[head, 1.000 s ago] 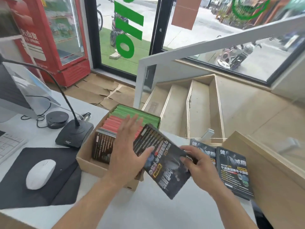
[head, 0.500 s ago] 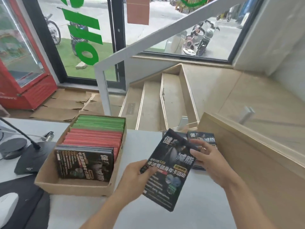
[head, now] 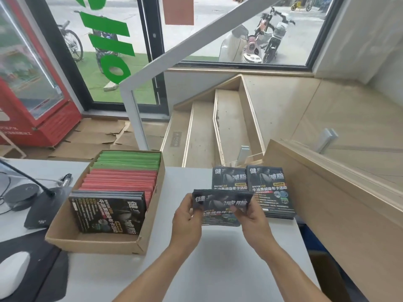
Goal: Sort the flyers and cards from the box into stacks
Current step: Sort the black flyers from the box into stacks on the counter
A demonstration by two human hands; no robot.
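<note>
A cardboard box (head: 91,244) on the white table holds upright black flyers (head: 108,212) at the front, red cards (head: 122,180) behind them and green cards (head: 130,159) at the back. Between my left hand (head: 185,216) and my right hand (head: 250,217) I hold a bundle of black flyers (head: 220,207), upright and squared, just above the table. Two stacks of the same black flyers lie behind it: the left stack (head: 229,178), partly hidden by the bundle, and the right stack (head: 271,190).
A desk microphone base (head: 41,212), a round black puck (head: 20,194), cables, and a white mouse (head: 12,273) on a black pad sit left of the box. A wooden ledge (head: 327,192) borders the table's right side. Stairs drop beyond the far edge.
The bundle came out of the box and moved right. It turned from tilted to upright, in front of the two stacks, with both hands now on its sides. The view shifted right.
</note>
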